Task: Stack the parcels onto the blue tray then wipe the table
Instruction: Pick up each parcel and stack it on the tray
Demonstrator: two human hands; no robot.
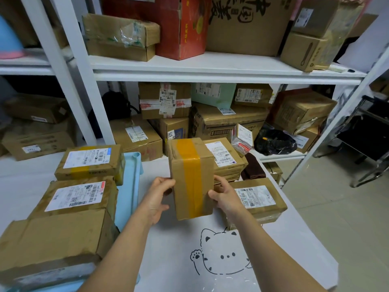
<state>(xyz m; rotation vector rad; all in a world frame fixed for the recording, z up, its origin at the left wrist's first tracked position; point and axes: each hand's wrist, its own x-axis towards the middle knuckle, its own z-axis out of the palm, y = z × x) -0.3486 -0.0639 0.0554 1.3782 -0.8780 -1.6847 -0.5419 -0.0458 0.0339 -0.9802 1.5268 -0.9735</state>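
A brown parcel with a wide yellow tape stripe [190, 178] is held above the table between both hands. My left hand [157, 199] grips its left side and my right hand [224, 197] grips its right side near the bottom. The blue tray [131, 186] lies at the left and carries three parcels: a far one with a white label [90, 162], a middle one [75, 197] and a near plain one [54, 239]. Two labelled parcels stay on the table at the right, a far one [225, 159] and a near one [256, 199].
The table has a white cover with a cat drawing [223, 256]. A dark brown cloth [252, 168] lies folded at the table's far right. White shelves [210, 68] full of cardboard boxes stand right behind the table. Open floor lies to the right.
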